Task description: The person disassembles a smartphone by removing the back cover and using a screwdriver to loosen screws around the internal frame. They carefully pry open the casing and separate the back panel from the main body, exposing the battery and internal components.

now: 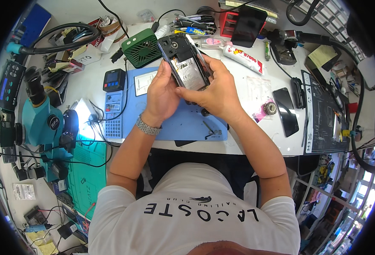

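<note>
- Holding an opened phone [186, 63] in both hands above a blue mat [183, 123]; its back is off, with a pale battery and dark boards showing.
- The left hand [162, 95] is closed around the phone's near-left edge, fingers curled behind the frame; the thumb lies along the side.
- The right hand [215, 91] is closed on the near-right edge and lower end; its fingers wrap over the top, and the fingertips rest at the battery's lower corner.
- The phone's long axis runs from the grip away and slightly left, its far end clear of both hands; the near end sits between the palms.
- Both hands touch the phone; the right covers more of it and looks the nearer to the exposed inside.
- Just below the grip, on the mat, lie tweezers [211, 131] and a small dark part; well to the right lies another phone [285, 111], screen up; beyond the far end stands a green fan [141, 47], and a glue tube [240, 57] lies to its right.
</note>
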`<state>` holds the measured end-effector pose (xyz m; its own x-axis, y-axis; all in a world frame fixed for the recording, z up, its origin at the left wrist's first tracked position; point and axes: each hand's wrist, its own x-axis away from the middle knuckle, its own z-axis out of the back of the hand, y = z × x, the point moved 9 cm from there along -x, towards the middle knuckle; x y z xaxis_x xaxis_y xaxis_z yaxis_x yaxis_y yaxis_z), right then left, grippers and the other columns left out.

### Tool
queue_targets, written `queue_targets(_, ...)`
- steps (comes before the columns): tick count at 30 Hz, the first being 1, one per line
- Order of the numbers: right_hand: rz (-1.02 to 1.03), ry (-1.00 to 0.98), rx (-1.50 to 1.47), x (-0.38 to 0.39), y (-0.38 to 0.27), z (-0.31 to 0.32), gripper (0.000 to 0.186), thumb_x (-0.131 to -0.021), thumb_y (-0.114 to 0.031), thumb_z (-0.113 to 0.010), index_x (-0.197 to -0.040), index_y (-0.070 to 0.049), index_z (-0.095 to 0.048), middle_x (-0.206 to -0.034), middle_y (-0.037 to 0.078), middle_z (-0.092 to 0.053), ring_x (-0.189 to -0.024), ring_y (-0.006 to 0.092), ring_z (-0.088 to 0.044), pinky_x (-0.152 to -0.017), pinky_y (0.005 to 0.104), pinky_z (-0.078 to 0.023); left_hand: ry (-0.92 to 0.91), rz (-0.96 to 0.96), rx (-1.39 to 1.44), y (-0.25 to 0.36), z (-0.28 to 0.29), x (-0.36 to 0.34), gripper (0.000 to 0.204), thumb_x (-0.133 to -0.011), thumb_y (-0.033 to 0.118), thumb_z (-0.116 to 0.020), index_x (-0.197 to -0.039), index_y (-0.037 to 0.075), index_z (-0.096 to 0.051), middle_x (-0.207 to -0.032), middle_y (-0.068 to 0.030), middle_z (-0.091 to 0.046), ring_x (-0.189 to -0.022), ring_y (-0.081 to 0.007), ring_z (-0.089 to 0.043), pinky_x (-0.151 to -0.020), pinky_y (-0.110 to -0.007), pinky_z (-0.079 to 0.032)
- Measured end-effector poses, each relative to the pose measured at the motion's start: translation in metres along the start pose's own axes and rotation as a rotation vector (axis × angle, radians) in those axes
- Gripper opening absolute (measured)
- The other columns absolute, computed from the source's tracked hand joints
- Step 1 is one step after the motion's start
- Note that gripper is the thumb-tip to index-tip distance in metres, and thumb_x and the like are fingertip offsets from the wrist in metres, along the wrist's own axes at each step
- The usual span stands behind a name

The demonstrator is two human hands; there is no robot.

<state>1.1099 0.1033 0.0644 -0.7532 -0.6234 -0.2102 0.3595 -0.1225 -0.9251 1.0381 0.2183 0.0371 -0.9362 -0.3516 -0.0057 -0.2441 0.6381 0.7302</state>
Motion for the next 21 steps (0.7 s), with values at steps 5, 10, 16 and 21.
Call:
queue_targets(5, -0.042, 0.023, -0.126, 0.000, -0.001, 0.001, 0.099, -0.064, -0.033, -0.099, -0.144, 0.006, -0.055, -0.130, 0.024, -0.062, -0.121, 0.0340, -0.065, -0.104, 0.0428, -0.053, -0.019, 0.070, 0.000, -0.006, 0.000, 0.001, 0.048, -0.118, 0.035, -0.027, -0.153, 0.006, -0.041, -0.144, -0.0163, -0.059, -0.131, -0.0278, -0.063, -0.112, -0.046, -0.052)
queue_targets(10, -0.099, -0.010, -0.052, -0.004, 0.001, 0.004, 0.101, -0.065, -0.035, -0.099, -0.144, 0.008, -0.053, -0.130, 0.025, -0.062, -0.125, 0.0351, -0.061, -0.103, 0.0431, -0.053, -0.020, -0.042, 0.014, 0.005, -0.005, 0.000, 0.038, -0.116, 0.027, -0.040, -0.146, 0.005, -0.042, -0.137, -0.0171, -0.064, -0.120, -0.0284, -0.070, -0.103, -0.043, -0.059)
queue_targets(16, -0.147, 0.002, 0.174, 0.004, 0.006, 0.004, 0.098, -0.068, -0.038, -0.099, -0.142, 0.007, -0.052, -0.132, 0.026, -0.058, -0.129, 0.0385, -0.055, -0.105, 0.0432, -0.051, 0.040, -0.066, -0.148, 0.010, -0.001, -0.001, 0.045, -0.101, -0.001, -0.065, -0.140, 0.003, -0.045, -0.128, -0.0164, -0.068, -0.109, -0.0261, -0.074, -0.092, -0.040, -0.063)
queue_targets(21, -0.071, 0.143, 0.070, -0.001, 0.000, 0.021, 0.048, -0.086, -0.021, -0.085, -0.122, 0.000, -0.061, -0.150, 0.031, -0.041, -0.129, 0.0402, -0.051, -0.106, 0.0457, -0.047, 0.091, -0.079, -0.266, 0.001, 0.018, -0.003, 0.049, -0.093, -0.008, -0.067, -0.138, 0.002, -0.050, -0.124, -0.0113, -0.069, -0.103, -0.0189, -0.073, -0.089, -0.035, -0.062)
